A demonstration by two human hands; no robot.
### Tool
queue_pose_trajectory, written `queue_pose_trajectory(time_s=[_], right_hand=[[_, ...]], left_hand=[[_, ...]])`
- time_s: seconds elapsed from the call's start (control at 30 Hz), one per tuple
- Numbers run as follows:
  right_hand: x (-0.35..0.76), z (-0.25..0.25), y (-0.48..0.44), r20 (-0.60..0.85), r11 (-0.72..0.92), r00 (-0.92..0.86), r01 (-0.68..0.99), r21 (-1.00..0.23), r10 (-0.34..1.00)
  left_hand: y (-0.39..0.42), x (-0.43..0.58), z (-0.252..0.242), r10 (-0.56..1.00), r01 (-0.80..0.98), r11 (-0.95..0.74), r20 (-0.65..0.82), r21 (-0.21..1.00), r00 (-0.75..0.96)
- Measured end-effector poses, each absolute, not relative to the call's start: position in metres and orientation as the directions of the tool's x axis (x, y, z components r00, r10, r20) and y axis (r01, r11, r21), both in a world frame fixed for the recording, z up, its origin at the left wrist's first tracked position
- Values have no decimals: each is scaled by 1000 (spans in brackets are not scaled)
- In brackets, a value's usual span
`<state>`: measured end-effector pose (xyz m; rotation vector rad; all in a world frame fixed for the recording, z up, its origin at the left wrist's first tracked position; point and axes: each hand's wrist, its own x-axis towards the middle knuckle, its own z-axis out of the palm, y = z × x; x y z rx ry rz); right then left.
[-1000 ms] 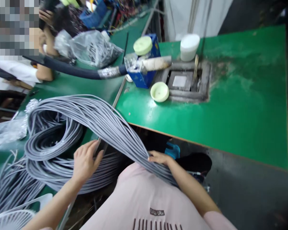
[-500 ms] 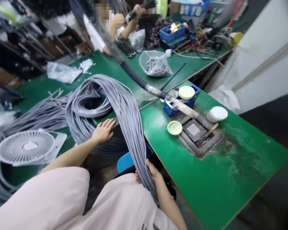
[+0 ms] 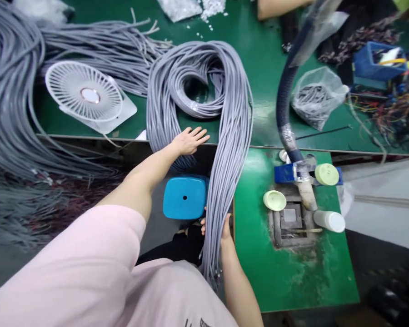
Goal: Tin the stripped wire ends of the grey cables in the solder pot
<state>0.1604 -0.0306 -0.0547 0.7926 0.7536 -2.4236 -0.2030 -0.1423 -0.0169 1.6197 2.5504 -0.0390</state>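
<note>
A thick bundle of grey sheathed cables (image 3: 235,113) loops over the green workbench (image 3: 259,131) and hangs down past its edge. My right hand (image 3: 216,227) is shut around the hanging part, low down, with the cable ends dangling below it. My left hand (image 3: 190,141) lies open at the bench edge, fingers spread, right beside the coiled part of the bundle. It holds nothing. More loose grey cables (image 3: 102,50) lie across the bench behind, and a heavy hank of them (image 3: 10,91) droops over the far left.
A white desk fan (image 3: 85,97) sits on the bench. A blue stool (image 3: 185,197) stands below, in the gap between benches. To the right are a dark corrugated hose (image 3: 284,104), a plastic bag of cable pieces (image 3: 315,97), a pale green lid (image 3: 274,200) and a white tub (image 3: 329,221).
My head has swung, turning the whole scene around. The bundle now hangs nearly straight from my right hand, which grips it lower. My left hand has moved away from the cables to the bench edge.
</note>
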Motion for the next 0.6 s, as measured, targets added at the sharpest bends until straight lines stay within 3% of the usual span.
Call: queue_pose_trajectory(time_s=[0.1, 0.23, 0.43, 0.6], right_hand=[[157, -57, -34, -653, -657, -721, 611, -441, -232], [147, -50, -38, -625, -327, -722, 692, -643, -298], [124, -27, -46, -590, -113, -692, 683, -721, -415], [90, 5, -58, -505, 90, -628, 572, -815, -592]], left_hand=[[-144, -203, -21, 901, 903, 428, -103, 37, -422], [-145, -202, -21, 898, 902, 430, -110, 20, -426], [-146, -202, -18, 915, 916, 400, -66, 9, -399], [-148, -203, -16, 913, 914, 405, -58, 21, -404]])
